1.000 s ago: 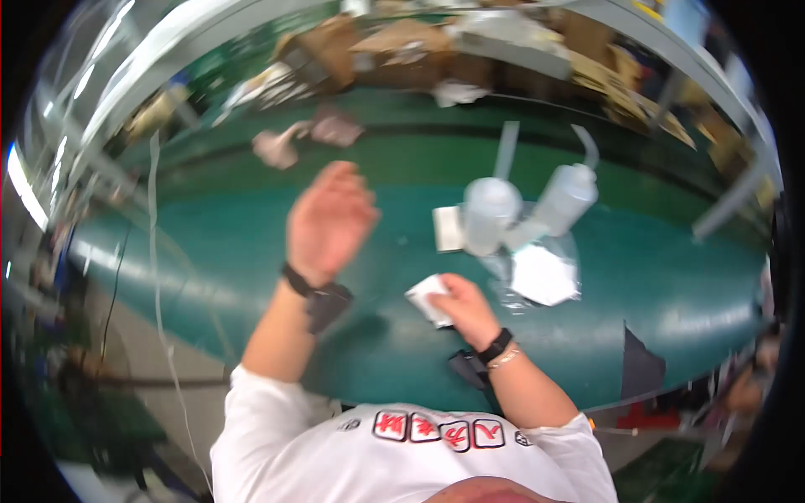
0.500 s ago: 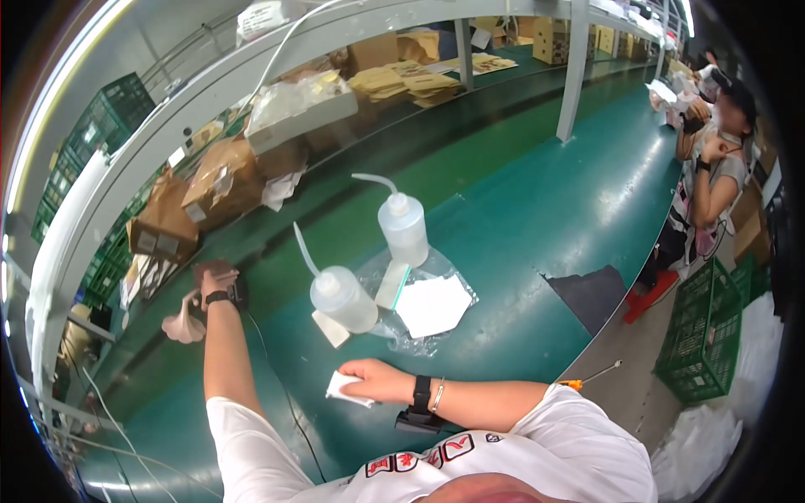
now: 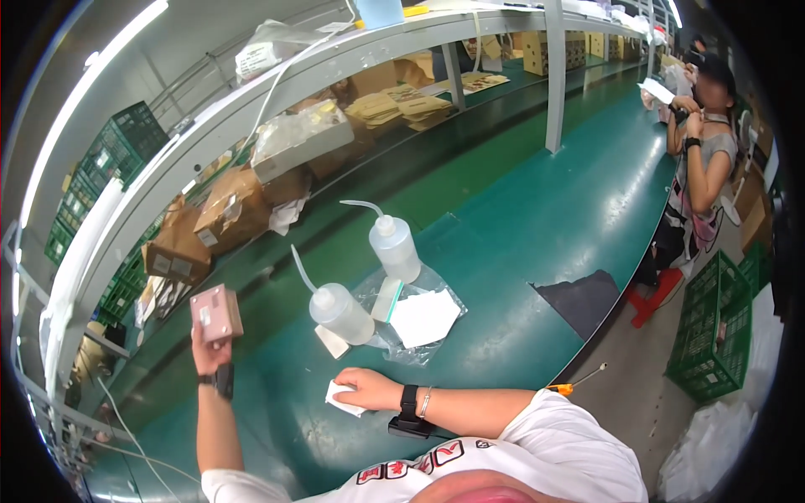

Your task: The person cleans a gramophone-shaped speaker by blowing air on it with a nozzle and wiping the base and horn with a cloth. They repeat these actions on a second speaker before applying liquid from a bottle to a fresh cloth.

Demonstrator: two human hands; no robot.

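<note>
My left hand [image 3: 207,352] is raised over the left part of the green bench, its fingers closed on the lower edge of a pink box [image 3: 220,312]. Pressed under the fingers of my right hand [image 3: 373,391] is a folded white cloth [image 3: 342,399], near the bench's front. Beyond it stand two translucent squeeze bottles with bent spouts, one nearer [image 3: 341,314] and one farther [image 3: 394,250]. A pale block [image 3: 332,342] lies beside the nearer bottle. White sheets [image 3: 424,317] rest on a clear plastic bag [image 3: 419,352] right of the bottles.
A black cloth piece [image 3: 579,303] lies at the bench's right edge. Brown paper parcels [image 3: 231,210] and a white carton [image 3: 302,138] line the far side, under a grey shelf frame [image 3: 555,84]. A co-worker [image 3: 708,159] is at the far right, beyond a green crate [image 3: 713,327].
My left hand has drawn back and turned up, bringing the pink box into plain view. The pale pink fan-shaped thing beside that hand no longer shows. My right hand stays on the cloth.
</note>
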